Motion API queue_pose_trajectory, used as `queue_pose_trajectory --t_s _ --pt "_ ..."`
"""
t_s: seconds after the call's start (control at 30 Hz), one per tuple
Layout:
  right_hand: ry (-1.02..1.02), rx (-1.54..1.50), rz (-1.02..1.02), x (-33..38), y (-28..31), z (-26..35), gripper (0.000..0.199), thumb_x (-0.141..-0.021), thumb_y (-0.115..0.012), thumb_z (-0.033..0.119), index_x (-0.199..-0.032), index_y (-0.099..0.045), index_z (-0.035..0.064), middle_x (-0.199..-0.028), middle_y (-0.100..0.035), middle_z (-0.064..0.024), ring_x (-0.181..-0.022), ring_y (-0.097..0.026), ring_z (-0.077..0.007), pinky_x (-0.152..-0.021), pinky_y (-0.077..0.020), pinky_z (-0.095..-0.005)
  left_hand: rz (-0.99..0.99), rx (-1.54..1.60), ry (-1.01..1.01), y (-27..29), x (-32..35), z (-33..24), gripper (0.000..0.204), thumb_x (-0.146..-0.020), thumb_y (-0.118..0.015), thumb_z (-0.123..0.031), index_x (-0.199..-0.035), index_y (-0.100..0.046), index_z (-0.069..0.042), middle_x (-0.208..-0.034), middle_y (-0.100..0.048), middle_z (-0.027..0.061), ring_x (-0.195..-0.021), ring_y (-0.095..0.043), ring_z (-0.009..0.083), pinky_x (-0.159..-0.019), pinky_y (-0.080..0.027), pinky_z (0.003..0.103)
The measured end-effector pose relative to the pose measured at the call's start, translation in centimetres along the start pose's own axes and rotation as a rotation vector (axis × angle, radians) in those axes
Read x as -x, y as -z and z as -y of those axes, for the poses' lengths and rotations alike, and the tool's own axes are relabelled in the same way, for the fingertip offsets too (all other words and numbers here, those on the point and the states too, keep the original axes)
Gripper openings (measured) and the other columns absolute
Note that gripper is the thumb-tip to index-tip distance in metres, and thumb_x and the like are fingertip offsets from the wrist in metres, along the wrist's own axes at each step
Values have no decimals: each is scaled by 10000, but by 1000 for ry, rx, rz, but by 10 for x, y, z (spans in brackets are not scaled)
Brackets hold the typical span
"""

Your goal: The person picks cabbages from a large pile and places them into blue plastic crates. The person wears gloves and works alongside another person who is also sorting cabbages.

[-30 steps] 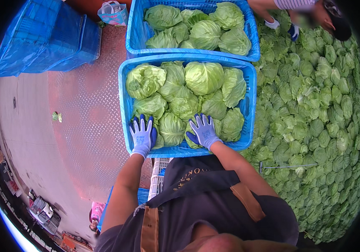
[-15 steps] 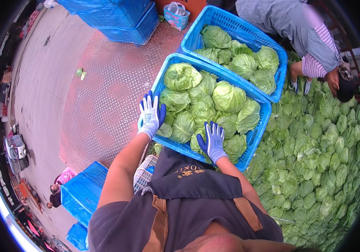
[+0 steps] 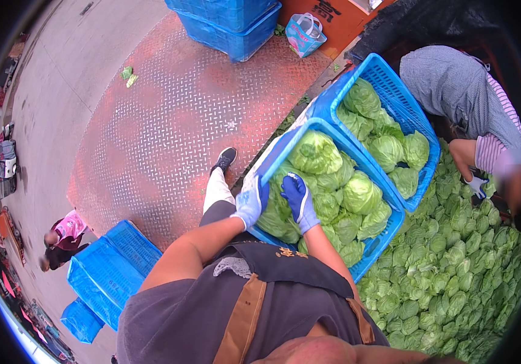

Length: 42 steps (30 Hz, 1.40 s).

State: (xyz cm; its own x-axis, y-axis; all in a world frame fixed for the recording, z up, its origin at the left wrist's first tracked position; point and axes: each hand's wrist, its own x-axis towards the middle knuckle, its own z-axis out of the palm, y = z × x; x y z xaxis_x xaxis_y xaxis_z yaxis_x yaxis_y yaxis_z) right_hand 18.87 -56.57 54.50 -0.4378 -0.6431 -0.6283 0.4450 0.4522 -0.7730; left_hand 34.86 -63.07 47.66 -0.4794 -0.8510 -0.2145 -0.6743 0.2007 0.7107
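Observation:
The nearer blue plastic crate (image 3: 374, 255) is filled with pale green cabbages (image 3: 316, 153). My left hand (image 3: 252, 203), in a white glove with blue palm and fingers, is at the crate's left near corner, against its rim. Its fingers are smeared and partly hidden. Over the cabbages, my gloved right hand (image 3: 300, 203) has its fingers curled in. What it holds, if anything, cannot be made out. A second blue crate (image 3: 423, 182) of cabbages sits against the first one's far right side.
Cabbages (image 3: 442, 273) are heaped on the right, where a co-worker (image 3: 467, 91) bends over them. On the left lies a red patterned metal plate (image 3: 175, 121), with my foot (image 3: 227, 158) on it. Blue crates (image 3: 230, 30) are stacked beyond, near a handbag (image 3: 305, 35); more crates (image 3: 115, 270) stand lower left.
My view has swung, so the crates appear farther right and lower. Both hands were spread flat; now the right hand's fingers are curled. My foot has come into view on the metal plate.

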Motion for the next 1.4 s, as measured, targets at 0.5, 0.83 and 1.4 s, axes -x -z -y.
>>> queue_pose_trajectory --t_s 0.5,0.83,1.4 --pt "-314 -302 -400 -76 -62 3 436 -844 -675 50 -1270 -619 -25 -1106 -702 -124 -957 -681 -289 -869 -561 -420 562 493 535 -78 -129 127 1001 -912 -731 -429 -1611 -146 -16 -1471 -474 258 -1320 -510 282 -1059 -449 382" --pt "-246 -270 -472 -49 -72 32 427 -860 -693 93 -1258 -620 -43 -1092 -706 -105 -944 -675 -230 -873 -542 -364 700 633 768 -170 -203 126 365 -883 -668 -280 -1131 -697 -14 -986 -691 131 -900 -642 253 -799 -509 406" --pt "-349 -353 -421 -46 -74 41 522 -866 -689 61 -1367 -563 -17 -1229 -681 -112 -1069 -652 -243 -963 -509 -379 1216 1676 262 -44 -385 -93 284 -1021 -612 -339 -1138 -667 -86 -584 -420 -49 -501 -395 60 -522 -369 269"
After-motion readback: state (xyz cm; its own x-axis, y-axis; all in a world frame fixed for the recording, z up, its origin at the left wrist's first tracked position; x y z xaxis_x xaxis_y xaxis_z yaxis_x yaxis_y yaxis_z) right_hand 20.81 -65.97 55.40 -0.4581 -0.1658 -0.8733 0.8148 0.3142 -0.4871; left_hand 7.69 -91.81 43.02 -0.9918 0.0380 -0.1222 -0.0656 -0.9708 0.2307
